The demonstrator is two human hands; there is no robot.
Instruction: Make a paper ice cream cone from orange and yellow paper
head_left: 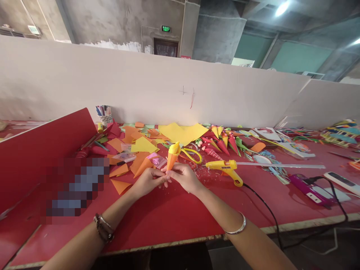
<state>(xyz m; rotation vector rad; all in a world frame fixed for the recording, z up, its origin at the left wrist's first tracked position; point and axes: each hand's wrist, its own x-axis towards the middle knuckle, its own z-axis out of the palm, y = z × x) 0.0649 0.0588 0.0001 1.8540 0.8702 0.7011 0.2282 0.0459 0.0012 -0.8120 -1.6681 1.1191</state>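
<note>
An orange paper cone (171, 160) with a swirled yellow top stands nearly upright between my hands, just above the table. My right hand (186, 178) grips its lower part between thumb and fingers. My left hand (152, 181) is closed at the narrow bottom end, its fingertips meeting those of my right hand. The cone's tip is hidden by fingers. Right behind it lie yellow-handled scissors (194, 156). To the right, a yellow glue gun (227, 169) rests on its side with a clear glue stick (281, 165) in its back. Loose orange paper pieces (119, 170) lie left of the cone.
Small finished paper cones (219, 144) in red and yellow are heaped behind the glue gun. Yellow paper sheets (182, 133) lie at the back. A purple power strip (312, 191) with a black cord sits right. A red divider (50, 150) and pen cup (105, 118) stand left.
</note>
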